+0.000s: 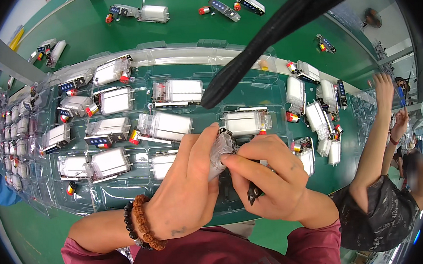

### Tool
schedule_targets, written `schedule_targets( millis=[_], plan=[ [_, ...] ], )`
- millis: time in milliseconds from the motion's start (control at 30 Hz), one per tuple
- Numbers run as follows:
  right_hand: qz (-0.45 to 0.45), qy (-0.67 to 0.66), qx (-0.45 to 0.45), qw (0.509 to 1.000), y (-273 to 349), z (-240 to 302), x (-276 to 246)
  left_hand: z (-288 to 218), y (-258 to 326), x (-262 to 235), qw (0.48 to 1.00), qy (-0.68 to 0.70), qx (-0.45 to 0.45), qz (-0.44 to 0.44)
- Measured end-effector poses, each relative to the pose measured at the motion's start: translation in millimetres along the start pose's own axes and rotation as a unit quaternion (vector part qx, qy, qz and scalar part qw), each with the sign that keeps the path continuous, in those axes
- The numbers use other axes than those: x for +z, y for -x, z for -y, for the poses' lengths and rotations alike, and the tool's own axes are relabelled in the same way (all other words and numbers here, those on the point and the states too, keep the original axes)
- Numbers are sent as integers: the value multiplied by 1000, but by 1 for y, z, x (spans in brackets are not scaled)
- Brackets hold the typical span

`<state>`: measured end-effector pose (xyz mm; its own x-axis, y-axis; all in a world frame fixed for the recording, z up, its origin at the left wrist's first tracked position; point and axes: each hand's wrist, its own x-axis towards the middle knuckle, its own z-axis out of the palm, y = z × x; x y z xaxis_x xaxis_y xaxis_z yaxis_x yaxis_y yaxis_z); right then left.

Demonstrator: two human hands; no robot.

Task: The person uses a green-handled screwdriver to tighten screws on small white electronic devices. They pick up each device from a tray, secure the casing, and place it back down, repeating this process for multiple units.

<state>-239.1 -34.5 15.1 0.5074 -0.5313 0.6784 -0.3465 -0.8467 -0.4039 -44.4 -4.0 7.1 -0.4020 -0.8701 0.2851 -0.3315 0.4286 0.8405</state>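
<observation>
My left hand, with beaded bracelets at its wrist, is closed around a small clear-and-white plastic unit. The unit is tilted, its clear end uppermost. My right hand is closed too, thumb and forefinger pinched against that clear end. A dark, pointed tool lies in the right hand's curled fingers; its exact kind is partly hidden. Beneath both hands is a clear plastic tray holding several similar white units. One such unit lies just beyond my right hand, with a circuit strip along it.
More white units with red-and-yellow cylinders lie at the right. Stacked trays of units stand at the left. A thick black cable hangs over the green table. At the right, another person's arm is raised.
</observation>
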Motion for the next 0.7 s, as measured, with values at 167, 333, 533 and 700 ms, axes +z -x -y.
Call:
schedule_targets(
  millis=[167, 333, 533, 700],
  plan=[
    [24, 10, -18, 1000, -1, 1, -2, -2, 2, 2, 1000, -17, -9, 2],
    [33, 18, 5, 999, -4, 7, -2, 0, 4, 8, 1000, -15, -20, 1],
    [19, -11, 134, 991, -14, 22, -21, -2, -7, -2, 998, -22, 50, -29],
    [-124, -301, 252, 911, -18, 8, -44, -1, -7, -6, 999, 29, 12, -30]
  ],
)
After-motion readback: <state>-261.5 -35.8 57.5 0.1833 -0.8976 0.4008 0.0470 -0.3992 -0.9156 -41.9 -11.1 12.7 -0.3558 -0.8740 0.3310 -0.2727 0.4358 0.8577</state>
